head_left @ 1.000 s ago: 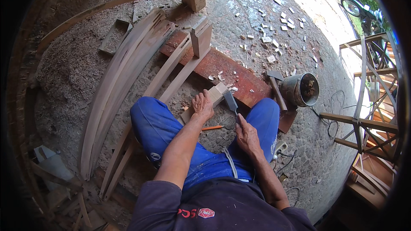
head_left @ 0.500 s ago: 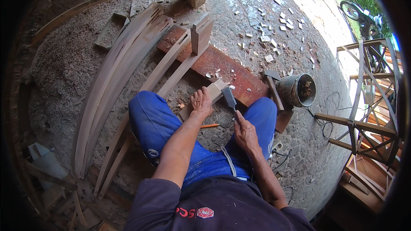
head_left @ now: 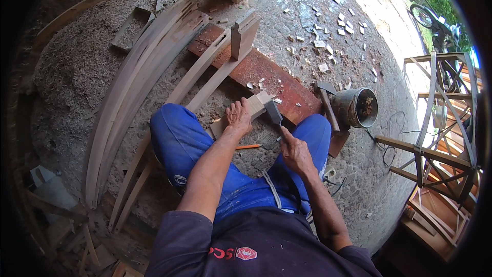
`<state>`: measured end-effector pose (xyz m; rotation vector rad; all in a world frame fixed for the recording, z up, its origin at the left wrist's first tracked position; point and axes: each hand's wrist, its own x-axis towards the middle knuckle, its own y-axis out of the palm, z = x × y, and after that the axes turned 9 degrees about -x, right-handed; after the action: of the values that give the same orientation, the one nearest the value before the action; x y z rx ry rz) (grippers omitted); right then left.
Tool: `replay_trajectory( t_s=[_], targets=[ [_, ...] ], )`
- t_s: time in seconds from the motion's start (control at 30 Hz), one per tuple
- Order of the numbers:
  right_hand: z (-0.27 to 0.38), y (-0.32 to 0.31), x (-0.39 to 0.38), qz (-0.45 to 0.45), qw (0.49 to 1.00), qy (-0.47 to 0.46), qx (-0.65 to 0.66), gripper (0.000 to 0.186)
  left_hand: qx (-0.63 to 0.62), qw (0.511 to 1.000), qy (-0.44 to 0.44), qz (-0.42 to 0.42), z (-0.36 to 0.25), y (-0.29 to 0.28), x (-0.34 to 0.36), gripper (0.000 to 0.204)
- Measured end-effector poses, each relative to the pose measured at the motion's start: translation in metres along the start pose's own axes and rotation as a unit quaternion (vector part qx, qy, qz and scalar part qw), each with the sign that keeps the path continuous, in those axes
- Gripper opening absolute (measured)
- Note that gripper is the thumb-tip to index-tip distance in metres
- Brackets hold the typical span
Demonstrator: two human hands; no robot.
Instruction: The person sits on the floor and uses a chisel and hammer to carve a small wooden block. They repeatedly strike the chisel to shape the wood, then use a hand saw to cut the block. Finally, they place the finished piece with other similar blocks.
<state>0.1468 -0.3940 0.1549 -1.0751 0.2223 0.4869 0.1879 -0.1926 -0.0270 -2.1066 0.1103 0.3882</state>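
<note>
My left hand [head_left: 238, 115] grips a short pale wood block [head_left: 259, 102] lying slantwise between my knees, its far end by the red board [head_left: 289, 92]. My right hand [head_left: 294, 151] is closed on the handle of a broad chisel [head_left: 272, 110], whose flat metal blade meets the far end of the block. An orange pencil [head_left: 248, 146] lies below the block, between my hands. Small pale chips are scattered on the board.
Long curved timbers [head_left: 133, 87] and straight pieces [head_left: 197, 72] lie left; an upright block [head_left: 242, 38] stands ahead. A hammer-like tool [head_left: 329, 107] and metal bucket [head_left: 353, 107] are right, near a cord [head_left: 389, 149] and wooden frames [head_left: 441, 164]. Offcuts [head_left: 343, 25] litter the concrete.
The view has shifted slightly, and both hands appear a little higher in the picture. My hands keep hold of the same block and chisel, the blade still at the block's end.
</note>
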Motion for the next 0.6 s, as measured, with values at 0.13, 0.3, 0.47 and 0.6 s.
replay_trajectory(
  t_s=[0.13, 0.3, 0.47, 0.6],
  targets=[
    [0.007, 0.012, -0.003, -0.034, 0.999, 0.007, -0.005, 0.045, 0.011, 1.000, -0.006, 0.020, -0.002, -0.002, 0.000, 0.057],
    [0.003, 0.013, -0.002, -0.025, 1.000, 0.012, 0.005, 0.045, 0.015, 0.999, -0.005, 0.036, -0.006, -0.008, -0.002, 0.074],
    [-0.001, 0.003, 0.002, -0.010, 1.000, -0.002, -0.011, 0.045, 0.021, 0.999, -0.009, 0.040, -0.007, -0.011, -0.003, 0.076],
    [-0.001, -0.002, 0.005, 0.004, 0.999, 0.009, -0.032, 0.044, 0.027, 0.997, -0.018, 0.065, -0.008, -0.013, 0.001, 0.089]
  ],
)
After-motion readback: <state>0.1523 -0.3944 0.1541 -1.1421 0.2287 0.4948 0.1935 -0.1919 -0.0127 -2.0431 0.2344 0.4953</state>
